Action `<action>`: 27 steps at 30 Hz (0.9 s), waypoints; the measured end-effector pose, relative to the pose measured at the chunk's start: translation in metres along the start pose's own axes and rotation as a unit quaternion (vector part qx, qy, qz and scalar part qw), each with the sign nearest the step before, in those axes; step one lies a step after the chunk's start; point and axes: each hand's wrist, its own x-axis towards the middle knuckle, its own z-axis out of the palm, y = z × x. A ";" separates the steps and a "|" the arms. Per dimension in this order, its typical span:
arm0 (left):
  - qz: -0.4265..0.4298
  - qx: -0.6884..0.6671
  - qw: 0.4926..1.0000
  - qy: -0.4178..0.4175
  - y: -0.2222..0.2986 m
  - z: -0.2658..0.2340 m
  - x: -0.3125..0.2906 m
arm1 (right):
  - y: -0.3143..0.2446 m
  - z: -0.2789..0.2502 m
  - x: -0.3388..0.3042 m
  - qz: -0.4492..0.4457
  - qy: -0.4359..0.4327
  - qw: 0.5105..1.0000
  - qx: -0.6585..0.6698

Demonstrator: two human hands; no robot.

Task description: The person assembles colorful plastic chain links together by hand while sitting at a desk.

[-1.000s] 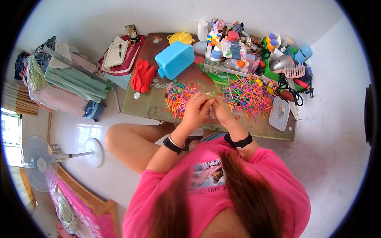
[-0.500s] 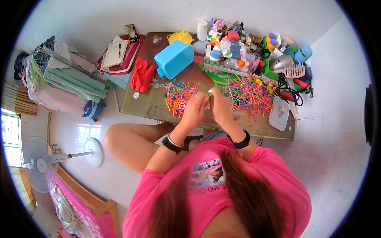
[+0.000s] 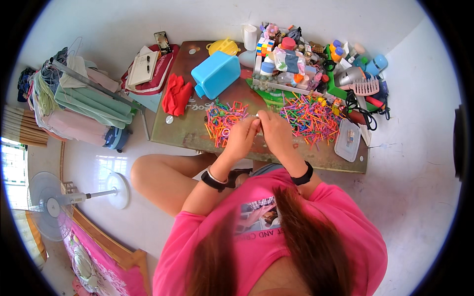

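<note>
Over the near part of the table, my left hand (image 3: 242, 135) and my right hand (image 3: 275, 132) meet at the fingertips, both closed in a pinch. What sits between the fingers is hidden now. Beside my left hand lies a pile of thin coloured plastic sticks (image 3: 217, 126), some joined into rings and angular shapes. A larger heap of loose, straight plastic sticks (image 3: 313, 121) in orange, purple, green and pink spreads to the right of my right hand. Past the left pile, a light-blue plastic bin (image 3: 217, 76) lies tipped on its side.
A red cloth (image 3: 176, 94) and a yellow lid-like piece (image 3: 223, 47) flank the bin on the table (image 3: 187, 135). A clear plastic box (image 3: 347, 140) lies near the right edge. Behind the heap stand a crowded tray (image 3: 281, 88) and a hairbrush (image 3: 364, 87). A fan (image 3: 52, 207) stands left.
A short green stick showed between my fingertips before; now it is out of sight. My right hand has tilted slightly and the fingertips have drawn a little to the left.
</note>
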 end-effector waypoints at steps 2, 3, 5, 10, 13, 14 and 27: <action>0.093 0.036 0.993 0.063 -0.001 0.007 -0.003 | -0.005 0.000 0.002 0.014 0.018 1.000 0.004; 0.106 0.042 0.991 0.069 -0.003 0.007 -0.003 | -0.007 0.000 0.002 0.026 0.013 1.000 0.004; 0.134 0.054 0.986 0.080 -0.004 0.007 -0.004 | -0.008 0.002 -0.001 0.074 -0.031 0.996 0.039; 0.147 0.047 0.979 0.130 -0.004 0.008 -0.003 | 0.009 0.028 -0.021 0.181 -0.120 0.918 0.331; 0.117 -0.024 0.983 0.141 -0.009 0.008 -0.003 | 0.015 0.030 -0.019 0.208 -0.190 0.748 0.601; 0.111 -0.054 0.982 0.143 -0.010 0.007 -0.002 | 0.020 0.027 -0.018 0.211 -0.183 0.793 0.541; -0.068 -0.154 0.984 0.058 -0.032 0.015 -0.001 | -0.006 -0.017 0.001 -0.004 -0.026 0.939 0.342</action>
